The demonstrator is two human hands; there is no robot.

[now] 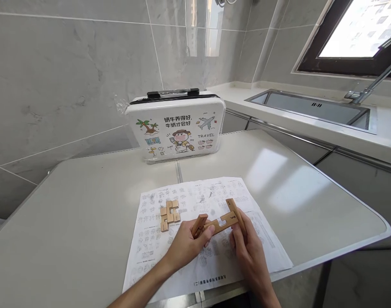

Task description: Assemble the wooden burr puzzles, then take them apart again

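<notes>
Both of my hands are raised over the printed sheet, joined by notched wooden puzzle pieces. My left hand (189, 240) pinches a short upright wooden piece (200, 223) and the near end of a notched wooden puzzle piece (230, 219). That notched piece has a dark number on its face and a square cut in its edge. My right hand (249, 241) grips a long wooden piece (235, 209) marked "2", which crosses the notched piece's far end. How tightly the pieces interlock I cannot tell. To the left, several small wooden blocks (169, 216) lie grouped on the sheet.
A creased instruction sheet (169, 273) with printed diagrams, upside down to me, lies on the pale folding table (95, 205). A white cartoon-printed case (156, 149) wrapped in clear plastic stands at the back. On the right are a sink (311, 107) and faucet (371, 87).
</notes>
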